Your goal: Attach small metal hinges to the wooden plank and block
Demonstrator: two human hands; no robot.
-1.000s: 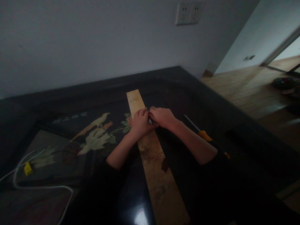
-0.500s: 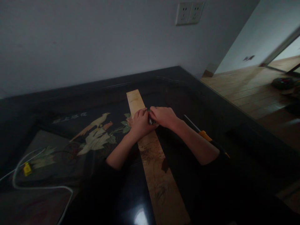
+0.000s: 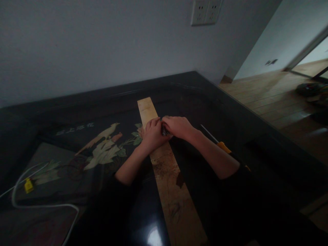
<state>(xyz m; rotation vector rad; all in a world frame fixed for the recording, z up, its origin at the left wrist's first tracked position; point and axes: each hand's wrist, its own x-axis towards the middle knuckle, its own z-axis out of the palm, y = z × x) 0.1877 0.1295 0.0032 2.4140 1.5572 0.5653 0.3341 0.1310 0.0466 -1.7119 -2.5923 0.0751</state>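
1. One landmark fixes every place below: the long pale wooden plank [image 3: 169, 177], which lies flat on the glossy black table [image 3: 230, 112] and runs its long axis from near your body away toward the white wall [image 3: 102, 44]. Both of your hands meet on its far third.

2. Left of the plank, your left hand [image 3: 151, 135] rests with its heel on the plank's left edge, fingers curled in toward the plank's middle. It seems to pinch the small dark object, but how tight the grip is you cannot tell.

3. Right of the plank's middle, your right hand [image 3: 178, 127] comes in across the right edge, fingers bent and closed down onto the same spot, knuckles touching the left hand's.

4. Beyond the plank's right edge, the orange-handled screwdriver [image 3: 220, 147] lies on the table, its metal shaft pointing away along much the same line as the plank. Your right forearm crosses over its handle, so the right hand is nearer to it.

5. Between the two hands, on the plank's face, sits the small dark object [image 3: 163, 130]; it is too hidden and dim to identify.
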